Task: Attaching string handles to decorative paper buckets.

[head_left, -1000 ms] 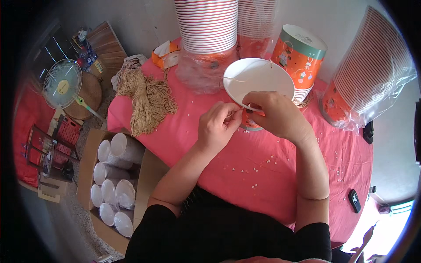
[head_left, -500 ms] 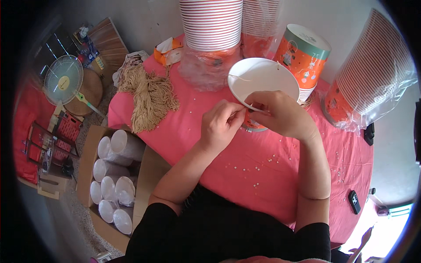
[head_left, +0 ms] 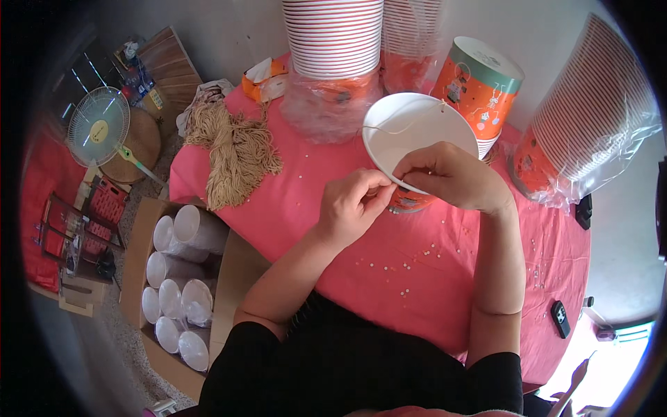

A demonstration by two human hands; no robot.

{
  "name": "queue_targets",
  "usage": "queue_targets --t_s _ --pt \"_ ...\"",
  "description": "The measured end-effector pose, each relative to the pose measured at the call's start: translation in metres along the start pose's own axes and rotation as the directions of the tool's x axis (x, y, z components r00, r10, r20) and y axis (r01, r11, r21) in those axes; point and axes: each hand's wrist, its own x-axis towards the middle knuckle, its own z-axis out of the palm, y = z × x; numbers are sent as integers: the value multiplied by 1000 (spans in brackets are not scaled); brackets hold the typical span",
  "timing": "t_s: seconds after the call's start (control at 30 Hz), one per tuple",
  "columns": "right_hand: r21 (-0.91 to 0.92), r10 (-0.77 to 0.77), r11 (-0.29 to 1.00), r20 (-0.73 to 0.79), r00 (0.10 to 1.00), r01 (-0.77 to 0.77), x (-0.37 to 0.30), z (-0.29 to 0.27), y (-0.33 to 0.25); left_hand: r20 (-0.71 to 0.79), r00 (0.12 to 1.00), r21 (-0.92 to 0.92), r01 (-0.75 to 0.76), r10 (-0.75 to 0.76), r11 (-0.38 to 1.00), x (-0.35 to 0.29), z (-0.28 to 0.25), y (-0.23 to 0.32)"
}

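A white-lined paper bucket [head_left: 417, 128] with an orange printed outside stands in front of me, its opening tilted toward me. A thin beige cord [head_left: 389, 131] is knotted at a hole in its far rim and runs across the opening to the left rim. At the near rim, my left hand [head_left: 352, 203] has thumb and forefinger pinched together from outside. My right hand [head_left: 451, 177] reaches over that rim, its closed fingers just inside the bucket, close to the left fingertips. Whatever is between the fingers of either hand is hidden.
A hank of beige cord [head_left: 236, 153] lies left. Stacked paper buckets [head_left: 333, 38], an upturned orange bucket [head_left: 479, 87] and a plastic-wrapped stack [head_left: 583, 104] stand behind. Small white bits dot the pink tablecloth [head_left: 389, 306]. A carton [head_left: 229, 299] of wrapped white tubs and a fan [head_left: 99, 128] are left.
The bucket has shifted slightly right and nearer. My left fingertips have moved slightly right and down along the rim, and the right hand has shifted slightly right. More cord lies across the opening.
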Motion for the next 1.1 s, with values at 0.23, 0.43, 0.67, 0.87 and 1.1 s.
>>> queue_targets --t_s 0.23,0.43,0.67,0.87,1.1 --pt "9 35 999 61 998 -36 2 -1 2 63 998 -100 -20 27 995 -3 2 2" --pt "-291 -156 948 -77 985 128 0 5 -2 104 994 -114 45 -33 992 -4 -2 1" --pt "-363 -120 932 -322 939 -5 -8 -7 0 85 981 -16 173 -171 985 -9 0 -4" --pt "128 -74 984 -343 937 124 -20 -16 -20 -114 993 193 -18 41 981 4 -9 -6" --pt "414 -187 834 -411 892 366 -20 -11 -28 46 936 -87 353 -350 932 -11 -9 -2"
